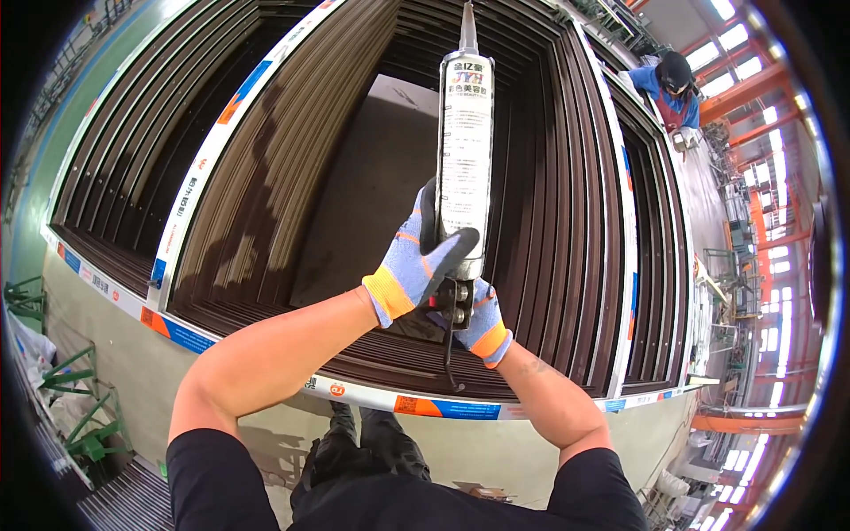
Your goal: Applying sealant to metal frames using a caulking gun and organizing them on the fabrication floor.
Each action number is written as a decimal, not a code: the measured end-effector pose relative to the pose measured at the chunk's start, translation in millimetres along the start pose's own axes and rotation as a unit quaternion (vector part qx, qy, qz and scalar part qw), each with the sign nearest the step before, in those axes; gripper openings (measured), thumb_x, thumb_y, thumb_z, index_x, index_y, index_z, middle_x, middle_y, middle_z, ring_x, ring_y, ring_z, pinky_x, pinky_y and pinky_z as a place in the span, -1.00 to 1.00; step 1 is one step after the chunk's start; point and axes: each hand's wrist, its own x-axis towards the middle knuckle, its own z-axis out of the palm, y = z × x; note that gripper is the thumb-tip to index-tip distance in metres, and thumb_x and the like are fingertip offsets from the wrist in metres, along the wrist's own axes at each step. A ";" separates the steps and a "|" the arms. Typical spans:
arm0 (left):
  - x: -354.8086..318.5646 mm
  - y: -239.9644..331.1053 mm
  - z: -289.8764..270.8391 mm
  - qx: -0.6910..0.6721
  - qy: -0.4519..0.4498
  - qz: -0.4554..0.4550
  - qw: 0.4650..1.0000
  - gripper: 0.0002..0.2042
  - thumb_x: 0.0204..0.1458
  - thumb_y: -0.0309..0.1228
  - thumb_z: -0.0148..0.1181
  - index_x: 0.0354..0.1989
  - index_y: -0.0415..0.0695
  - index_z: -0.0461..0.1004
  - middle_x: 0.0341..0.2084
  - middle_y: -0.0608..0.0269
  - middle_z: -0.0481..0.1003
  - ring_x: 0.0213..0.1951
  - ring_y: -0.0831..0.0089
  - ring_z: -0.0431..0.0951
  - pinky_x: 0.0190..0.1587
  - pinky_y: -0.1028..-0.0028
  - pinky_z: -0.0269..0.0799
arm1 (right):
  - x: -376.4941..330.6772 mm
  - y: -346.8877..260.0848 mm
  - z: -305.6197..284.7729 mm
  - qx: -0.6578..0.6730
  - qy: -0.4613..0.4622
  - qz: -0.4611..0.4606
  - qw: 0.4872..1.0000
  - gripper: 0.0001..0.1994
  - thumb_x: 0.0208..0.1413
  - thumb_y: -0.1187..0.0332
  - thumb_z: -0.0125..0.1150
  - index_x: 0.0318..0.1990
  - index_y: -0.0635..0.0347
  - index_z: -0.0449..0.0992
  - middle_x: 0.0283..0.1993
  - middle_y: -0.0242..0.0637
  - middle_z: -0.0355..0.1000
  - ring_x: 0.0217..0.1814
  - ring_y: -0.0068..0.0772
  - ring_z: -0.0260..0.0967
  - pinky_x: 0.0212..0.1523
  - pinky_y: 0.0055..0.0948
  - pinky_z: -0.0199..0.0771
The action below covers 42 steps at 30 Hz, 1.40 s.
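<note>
Hands (447,283) clench upright caulking gun (463,168) above dark window frames (567,221), edges near.

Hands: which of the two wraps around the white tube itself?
The left hand: its fingers circle the lower body of the sealant tube. The right hand sits lower, at the gun's handle and trigger.

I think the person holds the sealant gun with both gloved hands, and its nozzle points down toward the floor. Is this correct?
Not quite. The head view shows the nozzle pointing up, away from the person, not down toward the floor. The rest holds: the left hand wraps the white cartridge of the sealant gun, and the right hand is at its handle, both in blue gloves with orange cuffs.
</note>
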 end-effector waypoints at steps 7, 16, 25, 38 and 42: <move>-1.4 3.9 -1.6 -0.064 -0.017 0.000 0.998 -0.32 0.18 -0.50 0.17 0.42 -0.19 -0.05 0.18 0.20 0.30 0.16 0.53 0.29 0.24 0.47 0.24 | -4.0 -0.5 -7.1 -0.246 -0.048 -0.065 0.966 -0.69 0.36 0.19 -0.14 0.12 0.10 0.35 -0.10 -0.31 0.46 -0.13 -0.43 0.48 -0.06 -0.21 0.65; 0.4 2.4 -3.4 -0.031 -0.012 -0.010 0.999 -0.32 0.15 -0.50 0.21 0.39 -0.24 -0.01 0.18 0.16 0.30 0.17 0.50 0.30 0.24 0.45 0.26 | -2.4 10.9 -12.3 -0.101 -0.065 -0.026 0.992 -0.66 0.36 0.14 -0.15 0.15 0.05 0.36 -0.05 -0.32 0.47 -0.12 -0.38 0.48 -0.01 -0.04 0.61; 1.4 2.9 -2.4 0.002 -0.009 0.015 1.000 -0.30 0.11 -0.50 0.25 0.38 -0.21 0.00 0.15 0.15 0.32 0.16 0.49 0.31 0.23 0.42 0.28 | -4.5 -0.2 -0.1 0.042 -0.007 0.027 0.999 -0.65 -0.03 0.60 0.30 -0.04 0.20 0.49 -0.18 -0.34 0.55 -0.18 -0.47 0.54 -0.16 -0.48 0.61; 2.2 1.2 -3.3 0.189 -0.030 0.059 0.980 -0.03 -0.19 -0.33 0.51 0.36 -0.21 -0.05 0.09 0.08 0.33 0.10 0.37 0.38 0.15 0.36 0.37 | -2.2 14.5 -8.6 0.063 -0.023 0.028 0.997 -0.77 0.22 0.34 0.03 0.00 0.10 0.44 -0.15 -0.33 0.51 -0.16 -0.43 0.50 -0.09 -0.31 0.61; 2.9 -1.0 -3.5 0.179 -0.025 0.048 0.982 -0.03 -0.20 -0.31 0.52 0.35 -0.23 -0.04 0.10 0.07 0.32 0.11 0.34 0.37 0.16 0.34 0.36 | -2.7 10.9 -6.1 0.142 -0.034 0.027 0.989 -0.76 0.10 0.57 0.17 -0.06 0.22 0.50 -0.17 -0.26 0.56 -0.16 -0.43 0.55 -0.10 -0.46 0.62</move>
